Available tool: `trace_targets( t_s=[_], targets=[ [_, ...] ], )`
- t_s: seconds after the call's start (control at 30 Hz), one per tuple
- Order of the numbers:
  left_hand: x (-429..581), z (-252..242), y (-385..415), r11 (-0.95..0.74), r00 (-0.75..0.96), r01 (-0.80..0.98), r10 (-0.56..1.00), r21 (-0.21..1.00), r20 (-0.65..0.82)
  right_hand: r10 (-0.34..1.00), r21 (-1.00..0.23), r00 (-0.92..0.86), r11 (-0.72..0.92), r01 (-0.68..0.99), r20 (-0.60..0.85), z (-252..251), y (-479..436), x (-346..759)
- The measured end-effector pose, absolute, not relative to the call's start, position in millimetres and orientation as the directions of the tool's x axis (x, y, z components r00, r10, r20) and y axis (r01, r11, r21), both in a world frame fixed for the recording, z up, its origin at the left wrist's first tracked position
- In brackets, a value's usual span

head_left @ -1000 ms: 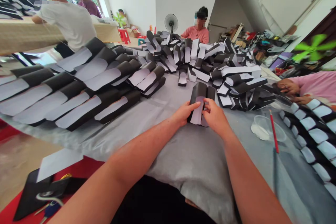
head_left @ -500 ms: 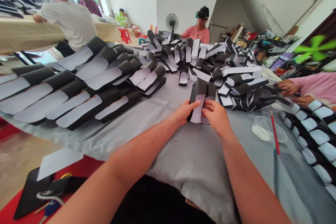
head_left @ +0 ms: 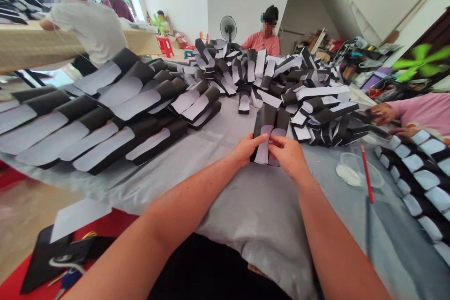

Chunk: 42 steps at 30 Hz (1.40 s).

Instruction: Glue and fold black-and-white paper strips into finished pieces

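Head view: two hands meet at the centre of a desk [head_left: 260, 206] draped in grey cloth, and between them stand two black folded card pieces [head_left: 264, 124] with white inner faces, upright and side by side, touching. The left hand [head_left: 244, 150] is curled shut on the left piece, its thumb pressed across the white face. The right hand [head_left: 288, 154] is pinched closed on the right piece, fingertips at the white flap's edge. The two hands almost touch.

At 12 o'clock lies one loose heap of matching black-and-white pieces [head_left: 281, 79], too many to count. At 10 o'clock more of them lie in overlapping rows [head_left: 105, 117], and another row [head_left: 422, 173] runs along at 3 to 4 o'clock.

At 3 o'clock sit one clear shallow plastic dish [head_left: 351, 168] and one thin red pencil [head_left: 366, 173], leaning over its rim. One co-worker's hand [head_left: 381, 113] with a pink sleeve works at 2 o'clock. One white pedestal fan [head_left: 228, 26] stands at 12 o'clock beyond the heap, and one green fan [head_left: 420, 58] spins at 2 o'clock.
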<state>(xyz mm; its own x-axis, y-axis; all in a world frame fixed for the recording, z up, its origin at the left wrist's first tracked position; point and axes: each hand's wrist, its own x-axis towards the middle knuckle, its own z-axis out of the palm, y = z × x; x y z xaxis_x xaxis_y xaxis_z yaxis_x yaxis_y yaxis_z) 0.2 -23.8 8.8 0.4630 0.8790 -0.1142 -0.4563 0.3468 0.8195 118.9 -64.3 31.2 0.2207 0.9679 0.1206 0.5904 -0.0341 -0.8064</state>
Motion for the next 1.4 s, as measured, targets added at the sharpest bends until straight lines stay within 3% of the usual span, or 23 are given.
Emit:
trace_targets(
  t_s=[0.4, 1.17, 1.4],
  targets=[
    [0.8, 8.8, -24.3, 0.358, 0.487, -0.463, 0.867, 0.811, -0.105, 0.957, -0.68, 0.217, -0.031, 0.733, 0.191, 33.9, -68.4, 110.4],
    [-0.2, 11.7, -25.8, 0.372, 0.476, -0.466, 0.87, 0.803, -0.127, 0.955, -0.663, 0.2, -0.003, 0.749, 0.221, 31.6, -67.8, 111.0],
    [0.9, 8.5, -24.8, 0.362, 0.466, -0.451, 0.875, 0.816, -0.131, 0.95, -0.594, 0.213, -0.038, 0.804, 0.228, 30.7, -68.4, 109.0]
  ],
)
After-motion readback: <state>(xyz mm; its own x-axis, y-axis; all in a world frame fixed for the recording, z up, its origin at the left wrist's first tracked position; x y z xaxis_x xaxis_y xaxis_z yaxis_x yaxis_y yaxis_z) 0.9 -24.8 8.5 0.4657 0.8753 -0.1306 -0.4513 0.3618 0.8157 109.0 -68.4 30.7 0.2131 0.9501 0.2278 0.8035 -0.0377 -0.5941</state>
